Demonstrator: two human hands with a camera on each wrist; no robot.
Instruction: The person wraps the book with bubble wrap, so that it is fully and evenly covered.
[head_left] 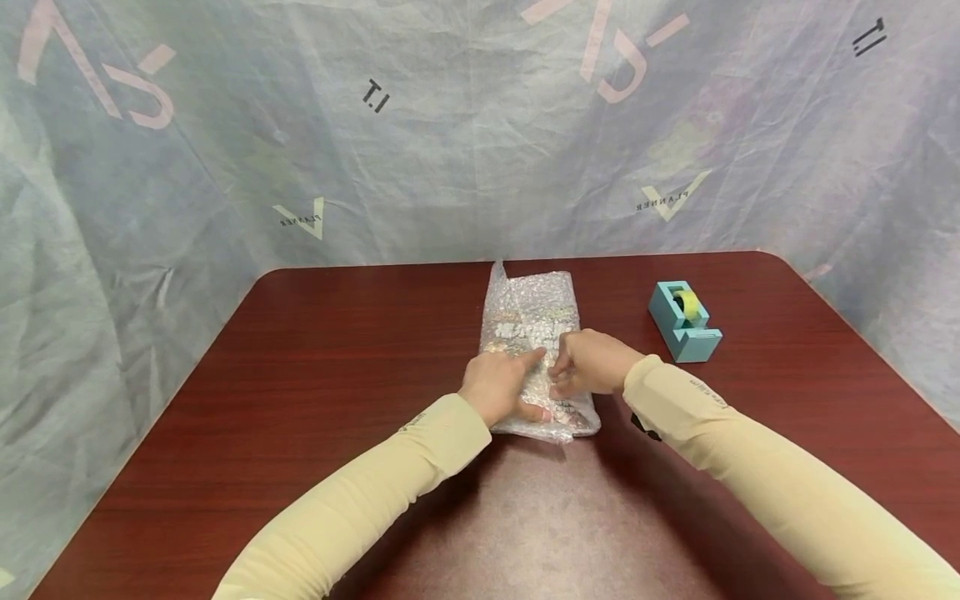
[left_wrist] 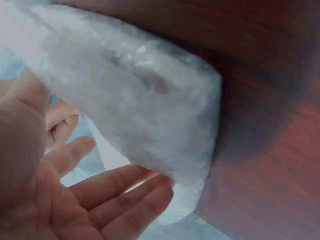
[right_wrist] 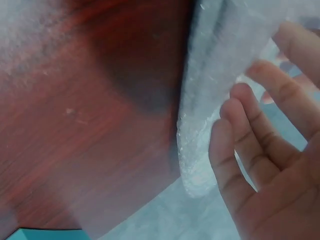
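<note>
A flat package in clear bubble wrap (head_left: 534, 312) lies on the table, its long side pointing away from me; blurred printed patterns show through the plastic. On its near left part rests my left hand (head_left: 495, 387), thumb and forefinger spread. The left wrist view shows that hand's fingers (left_wrist: 120, 190) nearly straight, tips at the wrap. My right hand (head_left: 592, 362) comes in over the package's right edge. Seen from the right wrist, its fingers (right_wrist: 245, 132) bend gently and their tips meet the wrap's surface (right_wrist: 212, 75).
A light blue tape dispenser (head_left: 693, 343) with a yellow roll stands to the right of the package. The dark red wooden table (head_left: 337, 367) has rounded far corners. Behind it hangs a pale printed sheet (head_left: 450, 183), which also runs along both sides.
</note>
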